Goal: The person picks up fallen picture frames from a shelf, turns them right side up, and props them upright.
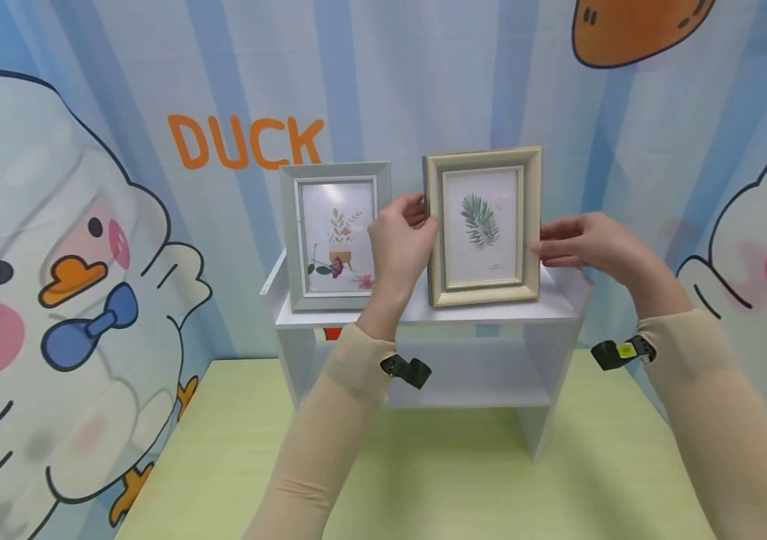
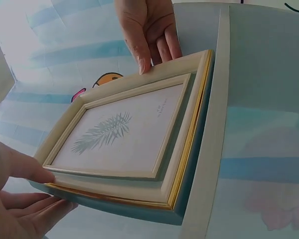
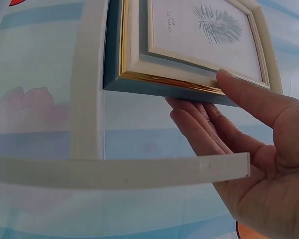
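Note:
A gold picture frame (image 1: 483, 294) with a green leaf print stands upright at the right of the white shelf's top board. My left hand (image 1: 402, 244) pinches its left edge, thumb on the front and fingers behind. On the opposite edge my right hand (image 1: 588, 244) grips it, the thumb (image 3: 239, 89) on the front moulding and the fingers at the back. In the left wrist view the gold frame (image 2: 114, 134) shows its lower edge right at the shelf board (image 2: 209, 129). A grey-white picture frame (image 1: 292, 247) with a flower print stands to the left, partly behind my left hand.
The small white shelf unit (image 1: 471, 371) stands on a pale green-yellow table (image 1: 450, 480), with a lower board and raised side panels. Behind it hangs a blue striped curtain (image 1: 410, 82) printed with cartoon ducks. Black wrist cameras (image 1: 410, 371) sit on both sleeves.

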